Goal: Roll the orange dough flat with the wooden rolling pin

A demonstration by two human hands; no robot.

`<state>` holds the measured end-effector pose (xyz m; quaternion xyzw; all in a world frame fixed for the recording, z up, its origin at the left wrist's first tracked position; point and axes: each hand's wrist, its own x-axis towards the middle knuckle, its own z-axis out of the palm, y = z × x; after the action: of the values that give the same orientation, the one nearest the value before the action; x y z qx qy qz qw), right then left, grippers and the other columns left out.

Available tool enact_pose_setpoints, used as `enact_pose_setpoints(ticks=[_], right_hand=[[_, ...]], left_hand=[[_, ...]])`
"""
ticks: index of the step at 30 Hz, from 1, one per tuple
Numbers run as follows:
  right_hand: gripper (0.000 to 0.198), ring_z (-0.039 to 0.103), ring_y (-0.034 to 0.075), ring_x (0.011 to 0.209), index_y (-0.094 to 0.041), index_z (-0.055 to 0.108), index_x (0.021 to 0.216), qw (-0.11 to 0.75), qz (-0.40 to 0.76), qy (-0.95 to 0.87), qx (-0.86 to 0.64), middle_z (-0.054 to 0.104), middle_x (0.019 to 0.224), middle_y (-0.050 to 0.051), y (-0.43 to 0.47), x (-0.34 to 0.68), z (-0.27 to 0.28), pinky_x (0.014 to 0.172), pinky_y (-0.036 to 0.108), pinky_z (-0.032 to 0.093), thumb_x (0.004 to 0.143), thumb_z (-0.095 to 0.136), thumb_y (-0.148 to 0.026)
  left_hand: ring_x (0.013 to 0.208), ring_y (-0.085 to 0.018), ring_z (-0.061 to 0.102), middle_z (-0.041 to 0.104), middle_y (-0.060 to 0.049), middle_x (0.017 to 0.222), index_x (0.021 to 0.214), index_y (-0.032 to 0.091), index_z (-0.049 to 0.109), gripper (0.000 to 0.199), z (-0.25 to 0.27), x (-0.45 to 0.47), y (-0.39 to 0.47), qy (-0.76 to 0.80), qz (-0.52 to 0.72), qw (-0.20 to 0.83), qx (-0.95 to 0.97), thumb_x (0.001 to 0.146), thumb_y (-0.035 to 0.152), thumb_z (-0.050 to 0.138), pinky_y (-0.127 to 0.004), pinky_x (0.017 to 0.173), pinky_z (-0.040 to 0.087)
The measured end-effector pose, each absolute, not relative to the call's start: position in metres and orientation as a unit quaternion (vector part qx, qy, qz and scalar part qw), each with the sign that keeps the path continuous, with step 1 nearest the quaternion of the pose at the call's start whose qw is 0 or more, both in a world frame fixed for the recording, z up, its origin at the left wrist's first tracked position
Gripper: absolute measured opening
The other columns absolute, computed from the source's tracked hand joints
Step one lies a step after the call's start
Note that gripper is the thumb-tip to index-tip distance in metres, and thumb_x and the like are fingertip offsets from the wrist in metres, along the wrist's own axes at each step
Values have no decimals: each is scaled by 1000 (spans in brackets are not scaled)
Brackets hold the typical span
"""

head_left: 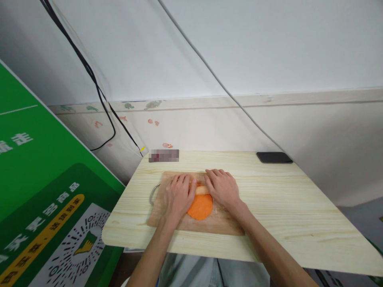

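Observation:
A flat, round piece of orange dough (200,208) lies on a wooden cutting board (221,226). Across the dough's far part runs a short wooden rolling pin (202,190), its middle visible between my hands. My left hand (180,193) covers the pin's left end, fingers pointing away from me. Over the right end rests my right hand (222,186), its thumb beside the pin. Both ends of the pin are hidden under the hands.
The board has a metal handle (153,194) on its left. A black phone (274,157) lies at the pale wooden table's (299,215) back right. A blurred rectangular item (163,155) sits at the back left. Cables (97,83) hang by the wall; a green sign (38,159) stands left.

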<state>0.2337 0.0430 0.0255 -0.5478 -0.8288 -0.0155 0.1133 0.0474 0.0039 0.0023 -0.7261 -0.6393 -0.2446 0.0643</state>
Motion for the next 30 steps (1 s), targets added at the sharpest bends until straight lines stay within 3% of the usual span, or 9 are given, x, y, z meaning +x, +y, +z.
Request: enact_pose_setpoints(ticks=[17, 20, 24, 30], right_hand=[[44, 69, 26, 117, -22, 74, 128, 114, -6, -830, -546, 79, 126, 10, 44, 236, 26, 100, 39, 46, 114, 35, -35], [44, 69, 25, 118, -22, 74, 129, 119, -3, -830, -545, 79, 127, 10, 44, 236, 27, 101, 38, 46, 114, 33, -34], [43, 68, 25, 120, -21, 72, 133, 128, 3, -826, -548, 78, 129, 11, 45, 236, 28, 100, 39, 47, 113, 35, -33], [38, 68, 24, 116, -22, 74, 126, 151, 10, -818, -555, 79, 125, 10, 48, 238, 26, 100, 37, 47, 112, 40, -30]], left_hand=[[104, -26, 69, 79, -8, 107, 103, 23, 74, 32, 1, 46, 2, -641, -246, 46, -725, 113, 36, 46, -38, 85, 53], [109, -27, 68, 79, -8, 112, 106, 23, 75, 33, 0, 46, 3, -642, -242, 45, -726, 113, 36, 45, -40, 91, 54], [132, -33, 60, 74, -11, 133, 117, 22, 74, 35, 2, 47, 6, -645, -215, 86, -729, 113, 36, 43, -53, 112, 47], [138, -34, 57, 69, -13, 143, 133, 24, 70, 38, 7, 43, 13, -620, -163, 75, -764, 114, 36, 39, -56, 115, 45]])
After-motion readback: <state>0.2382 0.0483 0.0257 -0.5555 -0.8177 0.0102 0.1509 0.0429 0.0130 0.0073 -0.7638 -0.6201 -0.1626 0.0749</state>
